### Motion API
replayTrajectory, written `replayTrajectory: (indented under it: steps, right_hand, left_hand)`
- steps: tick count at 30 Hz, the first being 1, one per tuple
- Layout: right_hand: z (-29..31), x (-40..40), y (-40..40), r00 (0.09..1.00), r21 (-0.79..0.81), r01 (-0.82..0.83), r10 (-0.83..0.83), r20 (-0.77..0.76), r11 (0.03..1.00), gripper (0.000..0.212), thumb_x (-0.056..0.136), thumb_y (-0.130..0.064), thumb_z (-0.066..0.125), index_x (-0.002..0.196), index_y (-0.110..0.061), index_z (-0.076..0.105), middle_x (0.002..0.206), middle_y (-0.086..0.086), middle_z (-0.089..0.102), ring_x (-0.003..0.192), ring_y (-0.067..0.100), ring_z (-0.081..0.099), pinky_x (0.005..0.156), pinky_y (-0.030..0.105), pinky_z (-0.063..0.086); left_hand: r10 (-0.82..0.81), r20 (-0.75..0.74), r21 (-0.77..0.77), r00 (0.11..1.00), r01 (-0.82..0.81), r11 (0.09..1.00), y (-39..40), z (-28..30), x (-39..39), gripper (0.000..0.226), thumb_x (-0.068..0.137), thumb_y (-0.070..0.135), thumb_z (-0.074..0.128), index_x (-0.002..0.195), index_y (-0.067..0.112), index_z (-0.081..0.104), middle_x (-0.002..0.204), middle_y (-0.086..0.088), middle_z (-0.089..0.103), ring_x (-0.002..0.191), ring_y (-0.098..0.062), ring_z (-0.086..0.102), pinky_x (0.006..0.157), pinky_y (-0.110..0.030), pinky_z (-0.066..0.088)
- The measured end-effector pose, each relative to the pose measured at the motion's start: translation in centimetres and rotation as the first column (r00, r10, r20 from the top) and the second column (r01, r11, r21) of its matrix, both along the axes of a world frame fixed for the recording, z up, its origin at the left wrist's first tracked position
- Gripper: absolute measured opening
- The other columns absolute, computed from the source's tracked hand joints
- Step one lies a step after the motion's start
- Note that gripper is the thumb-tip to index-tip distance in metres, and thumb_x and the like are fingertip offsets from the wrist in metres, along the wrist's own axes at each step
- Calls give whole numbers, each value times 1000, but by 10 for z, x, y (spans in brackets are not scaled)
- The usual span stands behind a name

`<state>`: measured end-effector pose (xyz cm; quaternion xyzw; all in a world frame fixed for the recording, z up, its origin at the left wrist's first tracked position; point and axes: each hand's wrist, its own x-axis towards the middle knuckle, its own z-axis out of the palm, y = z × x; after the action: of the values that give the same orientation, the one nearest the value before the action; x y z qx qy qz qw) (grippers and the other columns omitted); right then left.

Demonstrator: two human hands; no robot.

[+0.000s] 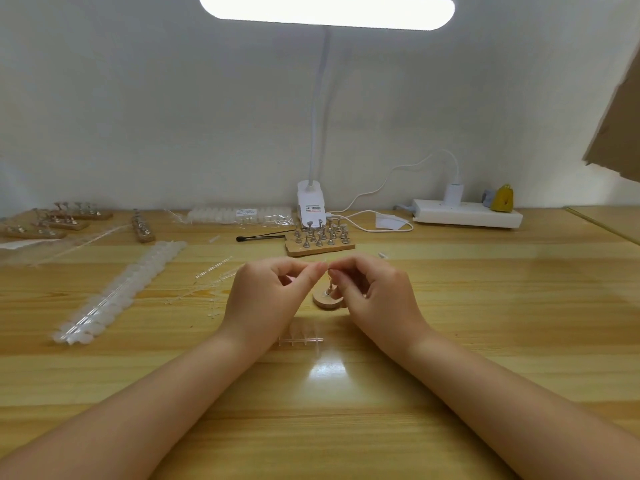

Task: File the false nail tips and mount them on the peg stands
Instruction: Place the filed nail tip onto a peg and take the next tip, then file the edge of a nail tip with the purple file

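While left hand point(266, 292) and right hand point(372, 292) pinch nail tip point(325, 268), peg stand point(328, 296) below

wall point(138, 98): plain white | desk point(485, 306): light wood | lamp point(327, 10): on, overhead

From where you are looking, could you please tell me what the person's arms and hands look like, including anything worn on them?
Both forearms are bare up to the frame edge, with no sleeves in view. The left hand and right hand wear no gloves, rings, watch or bracelets. The fingernails look short and unpainted.
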<state>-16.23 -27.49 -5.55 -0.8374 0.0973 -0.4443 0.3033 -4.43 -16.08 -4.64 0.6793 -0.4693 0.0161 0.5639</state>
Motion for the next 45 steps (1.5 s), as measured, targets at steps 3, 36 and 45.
replayTrajectory:
  steps: [3, 36, 45]
  right_hand:
    - [0, -1, -1, 1000, -83, 18, -19, -17, 996, 7, 88, -2, 65, 92, -5, 71, 75, 3, 68, 70, 14, 64, 68, 35, 53]
    - [0, 0, -20, 862, 22, 300, -261, -434, 954, 16, 87, -37, 63, 91, -30, 77, 61, -18, 58, 64, 5, 53, 55, 25, 35]
    - [3, -4, -11, 809, -192, 368, -416, -415, 910, 22, 88, -37, 56, 88, -26, 75, 71, -8, 67, 72, 15, 60, 58, 27, 45]
  left_hand:
    - [-11, -33, 11, 999, 11, 1000, -1, 2, -3, 10, 81, 31, 74, 73, 37, 74, 71, 18, 72, 72, -10, 69, 72, -41, 57]
    - [-271, 164, 936, 948, -63, 347, 15, 46, 28, 47, 61, 56, 82, 93, 30, 61, 86, 26, 50, 79, 3, 51, 63, -20, 41]
    - [-244, 140, 884, 960, -10, 468, 13, 44, 31, 39, 64, 40, 86, 86, 18, 62, 59, 26, 47, 55, 20, 48, 52, -18, 34]
